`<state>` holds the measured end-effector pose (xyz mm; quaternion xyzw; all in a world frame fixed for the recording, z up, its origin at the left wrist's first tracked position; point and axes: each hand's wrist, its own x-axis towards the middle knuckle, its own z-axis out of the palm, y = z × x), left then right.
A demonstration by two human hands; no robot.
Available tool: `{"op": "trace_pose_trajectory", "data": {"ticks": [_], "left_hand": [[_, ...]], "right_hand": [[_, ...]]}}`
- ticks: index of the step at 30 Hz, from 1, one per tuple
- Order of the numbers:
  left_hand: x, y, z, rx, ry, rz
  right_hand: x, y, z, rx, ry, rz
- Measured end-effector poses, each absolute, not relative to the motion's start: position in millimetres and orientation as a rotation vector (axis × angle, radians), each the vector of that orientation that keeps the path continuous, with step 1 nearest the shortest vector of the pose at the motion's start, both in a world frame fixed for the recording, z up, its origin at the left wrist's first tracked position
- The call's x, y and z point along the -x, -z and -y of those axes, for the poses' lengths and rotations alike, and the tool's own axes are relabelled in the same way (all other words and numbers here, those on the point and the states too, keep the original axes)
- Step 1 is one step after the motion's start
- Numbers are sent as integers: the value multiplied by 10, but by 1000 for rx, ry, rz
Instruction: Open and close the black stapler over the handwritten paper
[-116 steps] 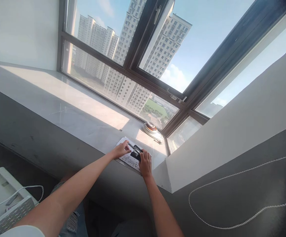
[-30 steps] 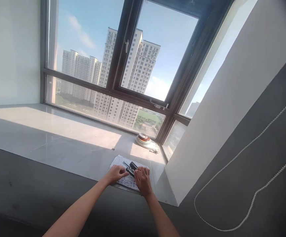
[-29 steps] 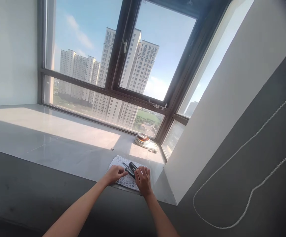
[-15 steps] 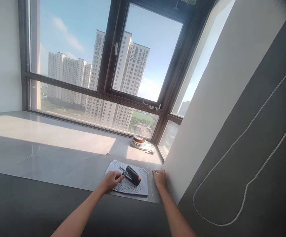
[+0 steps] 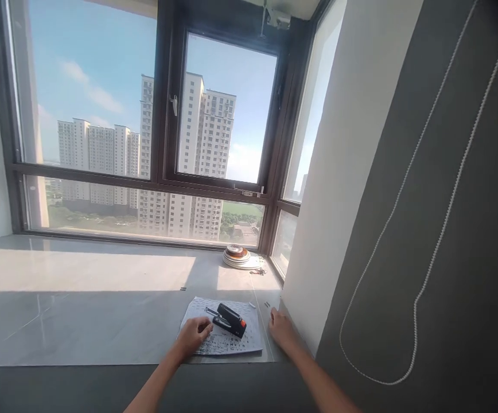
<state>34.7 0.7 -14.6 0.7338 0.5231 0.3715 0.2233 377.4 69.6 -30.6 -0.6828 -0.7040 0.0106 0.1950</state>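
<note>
A black stapler with an orange end lies on a printed sheet of paper on the grey window sill. My left hand rests on the sheet's left part, fingers curled, its fingertips just short of the stapler. My right hand lies on the sill to the right of the sheet, near the white wall. Its fingers reach toward some tiny pieces on the sill; whether it holds anything is hidden.
A stack of round plates or lids sits in the sill's far right corner by the window frame. A white bead chain hangs on the dark wall at right. Tall buildings show outside.
My right hand let go of the stapler and moved right onto the bare sill. The stapler now lies alone on the paper. The view rose and levelled.
</note>
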Motion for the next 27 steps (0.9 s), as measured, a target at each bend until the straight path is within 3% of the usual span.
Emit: {"op": "trace_pose_trajectory", "data": {"ticks": [4,9,12,17,22,27], "left_hand": [[-275,7,57,-1864,-1248,-1352],[158,-274,-228,-1861,-1525,-1551],[464,-272,-645,-1949,-1403,-1832],[709,194,-1201,-2049,-985,-2217],[735,441,-1300,-2137,-720,-2277],[653,299,-1079,-2130,-751,-2224]], "right_hand": [[-3732,404,-538,1851,164,1969],[-3696,431,-534,1806,163,1944],[-3692,380,-503,1792,143,1925],[-3689,308,-423,1753,70,1899],[-3687,324,-428,1764,123,1874],[-3693,328,-437,1745,138,1863]]}}
